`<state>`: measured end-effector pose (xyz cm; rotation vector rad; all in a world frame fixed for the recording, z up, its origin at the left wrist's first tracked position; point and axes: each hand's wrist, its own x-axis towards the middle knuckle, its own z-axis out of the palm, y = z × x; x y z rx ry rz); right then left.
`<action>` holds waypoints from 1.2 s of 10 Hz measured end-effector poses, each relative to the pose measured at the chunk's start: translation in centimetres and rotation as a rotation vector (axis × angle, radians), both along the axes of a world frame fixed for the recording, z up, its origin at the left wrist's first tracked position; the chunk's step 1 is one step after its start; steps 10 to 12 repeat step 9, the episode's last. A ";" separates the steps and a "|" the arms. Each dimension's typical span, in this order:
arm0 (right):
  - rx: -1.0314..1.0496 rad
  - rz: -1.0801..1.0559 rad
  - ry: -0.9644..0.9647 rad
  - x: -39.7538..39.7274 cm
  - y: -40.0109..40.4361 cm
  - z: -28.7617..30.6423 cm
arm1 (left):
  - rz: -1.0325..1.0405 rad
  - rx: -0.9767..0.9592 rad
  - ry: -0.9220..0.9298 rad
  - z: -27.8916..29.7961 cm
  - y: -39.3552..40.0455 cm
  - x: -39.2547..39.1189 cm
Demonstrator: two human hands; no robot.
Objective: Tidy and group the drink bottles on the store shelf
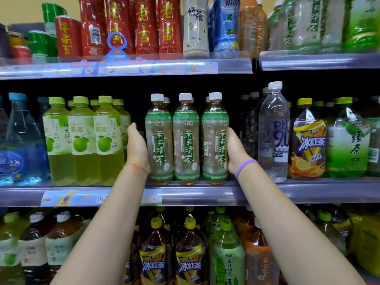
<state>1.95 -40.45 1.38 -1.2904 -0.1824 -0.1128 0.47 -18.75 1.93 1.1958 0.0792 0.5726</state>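
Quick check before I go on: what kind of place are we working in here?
Most likely a shop's drinks aisle: tiered shelves with price tags on the rails, and same-brand bottles in rows, like the jasmine tea bottles.

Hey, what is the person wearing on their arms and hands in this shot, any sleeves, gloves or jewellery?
Both forearms are bare, with no sleeves in view, and neither hand wears a glove. The left hand has a thin red string bracelet at its wrist, with a small orange-looking knot or fleck. The right hand has a purple band round its wrist, seemingly two loops, like a hair tie. No rings or watch show.
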 end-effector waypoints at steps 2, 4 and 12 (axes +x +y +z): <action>-0.008 -0.015 -0.031 -0.3 0.8 0.1 | -0.386 0.148 -0.035 -0.9 1.3 1.3; -0.018 -0.032 -0.033 -0.2 1.1 -0.2 | -0.438 0.137 -0.073 -1.0 1.2 1.4; 0.014 -0.597 -0.990 -11.8 3.2 4.3 | 0.277 0.308 -0.776 4.0 0.6 -11.5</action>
